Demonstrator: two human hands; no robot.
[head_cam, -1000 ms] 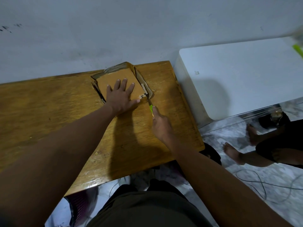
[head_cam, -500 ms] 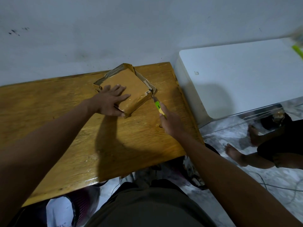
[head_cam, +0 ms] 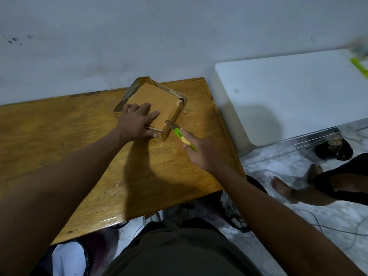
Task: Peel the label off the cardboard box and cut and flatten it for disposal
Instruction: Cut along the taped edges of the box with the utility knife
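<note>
A small brown cardboard box (head_cam: pixel 157 100) lies on the wooden table (head_cam: pixel 69 136), near its far right corner, turned diamond-wise with taped edges. A scrap of white label (head_cam: pixel 179 102) remains at its right corner. My left hand (head_cam: pixel 137 121) presses flat on the box's near left part, fingers spread. My right hand (head_cam: pixel 199 152) grips a green utility knife (head_cam: pixel 180 134); its blade tip meets the box's near right edge.
A white low cabinet (head_cam: pixel 288 96) stands right of the table against the wall. Another person's bare feet (head_cam: pixel 286 188) rest on the marble floor at the right, with a cable nearby. My lap is below the table's front edge.
The box has been turned clockwise under my left hand. My right hand shifted the knife from the box's right corner down to its near right edge.
</note>
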